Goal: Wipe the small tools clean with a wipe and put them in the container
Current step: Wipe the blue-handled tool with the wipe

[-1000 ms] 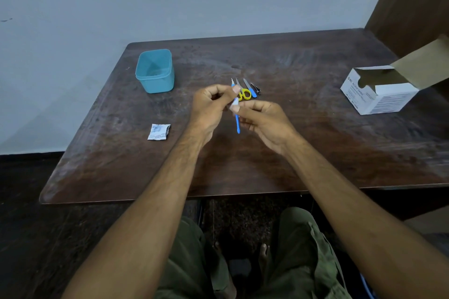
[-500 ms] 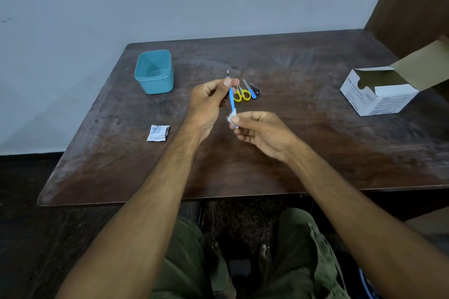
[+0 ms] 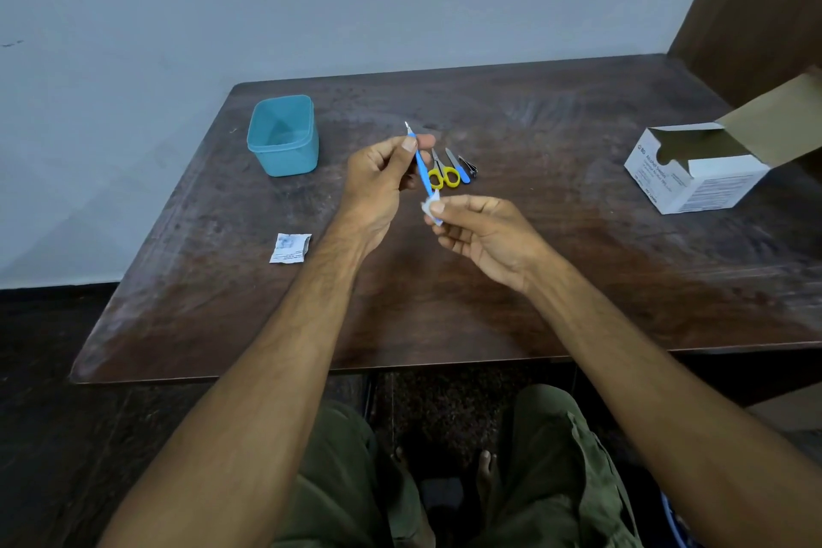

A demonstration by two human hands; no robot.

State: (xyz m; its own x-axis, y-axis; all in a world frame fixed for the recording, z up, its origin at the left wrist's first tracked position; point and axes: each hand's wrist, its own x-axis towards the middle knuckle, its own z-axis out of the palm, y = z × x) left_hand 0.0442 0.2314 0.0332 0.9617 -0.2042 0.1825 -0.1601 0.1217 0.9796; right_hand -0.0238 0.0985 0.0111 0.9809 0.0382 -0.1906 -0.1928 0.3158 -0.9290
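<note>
The white cardboard box (image 3: 694,174) at the right of the surface (image 3: 578,280) carries "BD" and what looks like "Alcohol Swabs" on its side; the finer print is too small to read. The torn sachet (image 3: 290,248) bears blue print, unreadable.

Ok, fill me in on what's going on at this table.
A person is cleaning small tools. The left hand pinches a blue-handled tool while the right hand holds a white wipe on its lower end. Yellow scissors and two more tools wait on the table. The teal container looks empty.
</note>
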